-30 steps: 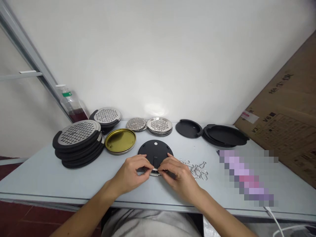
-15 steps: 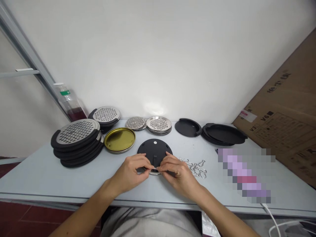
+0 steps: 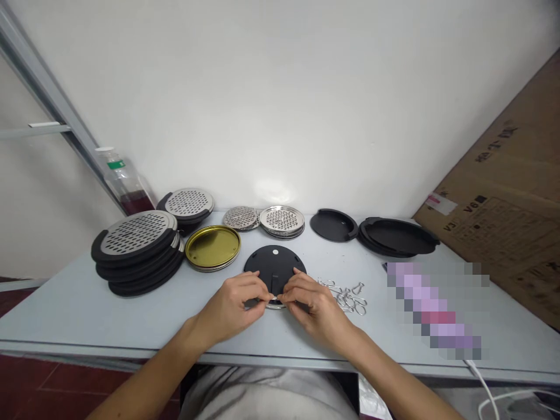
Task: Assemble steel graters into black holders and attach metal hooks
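A round black disc (image 3: 280, 262) lies flat on the table in front of me, with a pale dot near its far edge and a narrow slot or tab in its middle. A silvery rim shows under its near side. My left hand (image 3: 242, 300) and my right hand (image 3: 312, 303) meet over that near edge, thumbs and fingers pinched together. Between the fingertips is a small shiny piece (image 3: 275, 298), seemingly a wire clip, mostly hidden by the fingers. Several loose bent-wire clips (image 3: 350, 298) lie just right of my right hand.
Grater discs with black rims (image 3: 135, 236) are stacked at left, beside gold-coloured round lids (image 3: 213, 246). Metal grater plates (image 3: 282, 220) and black round trays (image 3: 396, 236) stand along the wall. A bottle (image 3: 126, 186) is behind; a cardboard box (image 3: 503, 192) and a blurred-out item (image 3: 433, 312) are at right.
Hardly anything differs. Both hands keep their pinch at the disc's near edge, with only a slight shift of the fingertips, and the view has moved very slightly.
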`<action>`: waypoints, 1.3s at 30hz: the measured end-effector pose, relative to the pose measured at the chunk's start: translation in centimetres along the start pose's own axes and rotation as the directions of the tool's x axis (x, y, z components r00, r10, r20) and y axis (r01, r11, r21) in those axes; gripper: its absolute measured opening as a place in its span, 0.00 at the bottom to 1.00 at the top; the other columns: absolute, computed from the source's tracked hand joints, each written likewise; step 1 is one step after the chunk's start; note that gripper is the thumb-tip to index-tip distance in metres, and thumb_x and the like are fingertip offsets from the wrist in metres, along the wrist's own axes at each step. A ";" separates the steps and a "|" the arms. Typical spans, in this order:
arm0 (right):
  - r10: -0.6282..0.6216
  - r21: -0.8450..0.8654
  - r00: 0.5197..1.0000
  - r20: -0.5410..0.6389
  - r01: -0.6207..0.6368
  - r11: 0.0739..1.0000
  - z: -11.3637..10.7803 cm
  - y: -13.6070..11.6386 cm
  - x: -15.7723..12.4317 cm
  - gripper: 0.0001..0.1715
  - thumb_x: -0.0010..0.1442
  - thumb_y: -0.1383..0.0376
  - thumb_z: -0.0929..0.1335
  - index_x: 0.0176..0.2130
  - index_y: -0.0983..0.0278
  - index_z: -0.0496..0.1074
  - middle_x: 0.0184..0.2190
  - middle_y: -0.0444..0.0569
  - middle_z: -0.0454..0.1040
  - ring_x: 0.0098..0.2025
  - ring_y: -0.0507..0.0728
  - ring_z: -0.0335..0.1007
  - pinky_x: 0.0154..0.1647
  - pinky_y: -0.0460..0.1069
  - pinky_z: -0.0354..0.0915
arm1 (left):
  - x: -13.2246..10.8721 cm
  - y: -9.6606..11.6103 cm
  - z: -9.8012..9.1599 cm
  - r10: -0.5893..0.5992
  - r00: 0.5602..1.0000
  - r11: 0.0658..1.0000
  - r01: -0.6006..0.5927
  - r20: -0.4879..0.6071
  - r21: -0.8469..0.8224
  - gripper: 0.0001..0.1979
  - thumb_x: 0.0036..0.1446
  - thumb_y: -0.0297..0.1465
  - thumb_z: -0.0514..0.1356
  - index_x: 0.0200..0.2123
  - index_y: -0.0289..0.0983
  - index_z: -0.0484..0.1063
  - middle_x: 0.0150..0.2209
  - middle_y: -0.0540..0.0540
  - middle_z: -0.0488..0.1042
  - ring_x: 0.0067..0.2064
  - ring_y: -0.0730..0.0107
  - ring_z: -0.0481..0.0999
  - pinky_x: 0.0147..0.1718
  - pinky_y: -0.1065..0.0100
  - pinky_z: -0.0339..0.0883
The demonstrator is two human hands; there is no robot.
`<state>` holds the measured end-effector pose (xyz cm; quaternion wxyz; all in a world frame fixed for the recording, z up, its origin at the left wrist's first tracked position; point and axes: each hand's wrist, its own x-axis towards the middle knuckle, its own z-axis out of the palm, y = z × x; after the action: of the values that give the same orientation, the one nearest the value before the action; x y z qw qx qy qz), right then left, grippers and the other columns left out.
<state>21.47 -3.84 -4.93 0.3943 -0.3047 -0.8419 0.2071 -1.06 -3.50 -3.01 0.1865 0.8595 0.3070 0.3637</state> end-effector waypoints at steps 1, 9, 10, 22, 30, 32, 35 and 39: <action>0.000 -0.002 1.000 0.000 0.000 1.000 0.0 0.0 0.0 0.14 0.63 0.74 0.65 0.40 0.59 0.77 0.35 0.48 0.77 0.40 0.55 0.74 0.64 0.66 0.59 | 0.0 0.0 0.0 -0.007 1.000 1.000 0.007 0.000 -0.005 0.10 0.58 0.21 0.59 0.35 0.40 0.78 0.33 0.51 0.80 0.36 0.71 0.78 0.57 0.54 0.70; -0.009 -0.028 1.000 0.002 0.009 1.000 0.0 0.1 0.0 0.13 0.62 0.75 0.65 0.38 0.59 0.76 0.35 0.47 0.76 0.40 0.55 0.75 0.64 0.66 0.60 | -0.2 -0.1 0.4 -0.042 0.998 0.999 0.040 -0.048 -0.037 0.08 0.56 0.21 0.60 0.34 0.39 0.78 0.30 0.52 0.80 0.32 0.72 0.78 0.58 0.53 0.70; -0.006 -0.030 1.000 0.008 0.006 1.000 -0.1 0.1 0.0 0.14 0.62 0.75 0.65 0.38 0.59 0.76 0.35 0.47 0.76 0.40 0.55 0.75 0.65 0.66 0.59 | -0.2 -0.1 0.5 -0.045 0.998 0.998 0.043 -0.045 -0.042 0.08 0.56 0.21 0.60 0.33 0.39 0.78 0.30 0.52 0.80 0.33 0.72 0.78 0.58 0.53 0.70; 0.019 -0.059 0.999 0.043 -0.016 0.998 -0.3 -0.1 0.2 0.13 0.60 0.75 0.66 0.37 0.60 0.76 0.33 0.47 0.75 0.38 0.54 0.75 0.65 0.65 0.60 | -0.4 -0.3 0.6 -0.052 0.998 0.997 0.051 -0.021 -0.058 0.09 0.55 0.19 0.61 0.31 0.38 0.78 0.29 0.53 0.79 0.33 0.74 0.78 0.60 0.54 0.68; 0.060 -0.012 0.992 0.113 -0.059 0.998 -0.8 0.1 0.3 0.12 0.60 0.76 0.67 0.36 0.61 0.77 0.35 0.45 0.75 0.39 0.53 0.74 0.66 0.62 0.58 | -0.5 -0.5 0.8 -0.049 0.998 0.997 0.047 -0.029 -0.057 0.08 0.55 0.20 0.62 0.31 0.36 0.79 0.28 0.52 0.78 0.31 0.76 0.77 0.60 0.53 0.67; 0.064 0.002 0.991 0.120 -0.065 0.998 -0.8 0.2 0.3 0.12 0.61 0.75 0.67 0.36 0.61 0.77 0.34 0.45 0.74 0.39 0.53 0.73 0.66 0.61 0.58 | -0.5 -0.5 0.9 -0.032 0.999 0.998 0.030 -0.033 -0.047 0.08 0.56 0.20 0.62 0.31 0.36 0.79 0.28 0.51 0.78 0.31 0.75 0.77 0.59 0.53 0.68; 0.062 0.019 0.990 0.127 -0.065 0.998 -0.9 0.3 0.4 0.12 0.61 0.75 0.67 0.35 0.61 0.77 0.34 0.45 0.74 0.39 0.53 0.73 0.67 0.61 0.56 | -0.4 -0.4 1.0 -0.005 1.000 1.000 0.005 -0.002 -0.022 0.09 0.57 0.19 0.61 0.33 0.36 0.79 0.30 0.51 0.78 0.32 0.75 0.77 0.61 0.52 0.65; 0.066 0.047 0.989 0.129 -0.073 0.996 -1.1 0.2 0.5 0.12 0.61 0.75 0.67 0.36 0.60 0.77 0.41 0.47 0.75 0.43 0.54 0.74 0.67 0.60 0.57 | -0.3 -0.3 1.0 0.007 0.997 0.999 -0.009 0.079 0.030 0.10 0.59 0.20 0.59 0.36 0.37 0.80 0.32 0.50 0.75 0.33 0.76 0.76 0.64 0.49 0.59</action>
<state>22.13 -3.25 -4.07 0.3402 -0.3098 -0.8485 0.2615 -0.56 -3.60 -3.96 0.1838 0.8771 0.3016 0.3255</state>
